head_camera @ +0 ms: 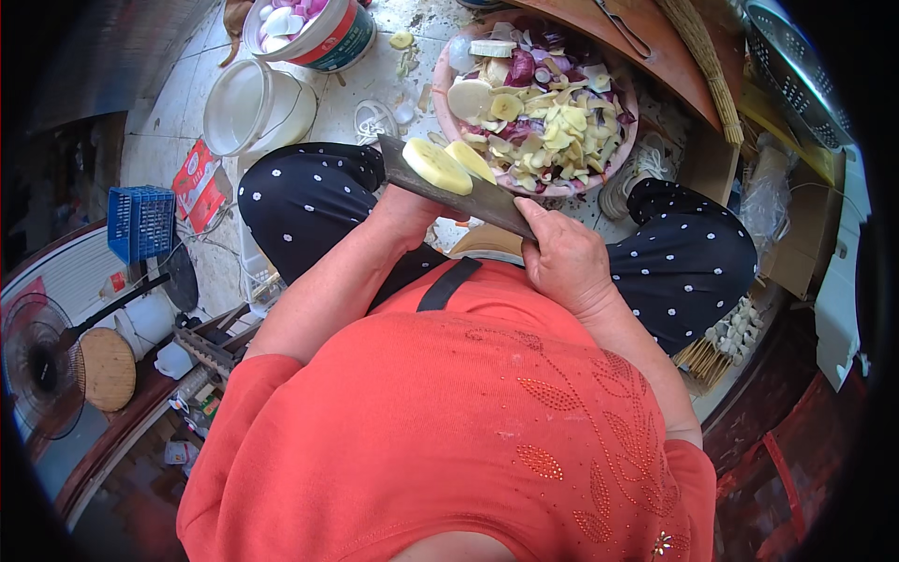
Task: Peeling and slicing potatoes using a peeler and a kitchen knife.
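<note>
My right hand (569,253) grips a dark-bladed kitchen cleaver (456,193) at its near right end, with the blade slanting up to the left in front of my waist. Two pale yellow-green vegetable slices (437,166) show on the upper side of the blade. Most of my left hand (411,211) is behind and under the blade, so whether it holds anything is hidden. Just beyond the cleaver, between my feet, stands a pink basin (444,105) heaped with yellowish peelings, purple onion skins and cut ends.
A bucket of peeled onions (337,35) and an empty white bucket (235,109) stand front left. A blue plastic basket (140,218) and a fan (43,365) are at left. Right are a straw brush (702,70), a metal colander (797,74) and several loaded skewers (723,341).
</note>
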`<action>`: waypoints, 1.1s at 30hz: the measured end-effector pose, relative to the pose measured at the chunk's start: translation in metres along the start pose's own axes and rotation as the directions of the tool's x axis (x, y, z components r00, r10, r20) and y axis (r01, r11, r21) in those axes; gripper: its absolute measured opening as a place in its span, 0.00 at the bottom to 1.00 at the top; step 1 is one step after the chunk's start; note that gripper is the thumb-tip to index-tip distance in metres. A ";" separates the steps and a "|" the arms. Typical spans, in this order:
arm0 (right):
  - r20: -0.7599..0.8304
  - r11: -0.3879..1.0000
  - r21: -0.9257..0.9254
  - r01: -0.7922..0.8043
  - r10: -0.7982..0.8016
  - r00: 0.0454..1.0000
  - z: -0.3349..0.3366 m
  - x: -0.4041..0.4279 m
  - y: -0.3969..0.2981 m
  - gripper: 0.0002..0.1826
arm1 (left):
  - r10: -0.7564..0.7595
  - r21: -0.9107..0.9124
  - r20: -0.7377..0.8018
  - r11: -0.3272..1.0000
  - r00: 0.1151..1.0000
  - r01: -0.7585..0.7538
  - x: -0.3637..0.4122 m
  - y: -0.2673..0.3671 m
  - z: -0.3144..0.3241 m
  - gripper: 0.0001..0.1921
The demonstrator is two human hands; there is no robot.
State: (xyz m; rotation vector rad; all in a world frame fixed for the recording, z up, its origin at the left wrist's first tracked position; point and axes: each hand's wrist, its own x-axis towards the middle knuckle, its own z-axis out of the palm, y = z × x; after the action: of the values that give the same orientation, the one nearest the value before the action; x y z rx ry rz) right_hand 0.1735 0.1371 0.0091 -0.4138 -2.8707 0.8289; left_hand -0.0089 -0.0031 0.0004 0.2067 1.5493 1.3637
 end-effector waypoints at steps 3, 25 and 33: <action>0.014 0.999 -0.015 -0.042 0.043 0.999 0.005 -0.002 0.003 0.26 | -0.077 -0.083 0.052 0.993 0.996 0.081 0.000 0.009 0.003 0.14; 0.169 0.849 0.170 -0.501 0.476 0.863 0.010 0.000 0.021 0.15 | 0.123 -0.141 0.132 0.985 0.984 -0.105 -0.006 0.051 0.010 0.39; 0.263 0.605 0.393 -0.692 0.648 0.715 0.046 -0.001 0.065 0.12 | -0.037 -0.090 0.111 0.995 0.993 0.047 0.017 0.088 -0.016 0.30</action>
State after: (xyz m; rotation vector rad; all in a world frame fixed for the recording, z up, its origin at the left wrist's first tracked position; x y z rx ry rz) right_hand 0.1802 0.1668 -0.0647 -1.4699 -2.4019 1.6397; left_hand -0.0697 0.0286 0.0608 0.1872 1.3893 1.3655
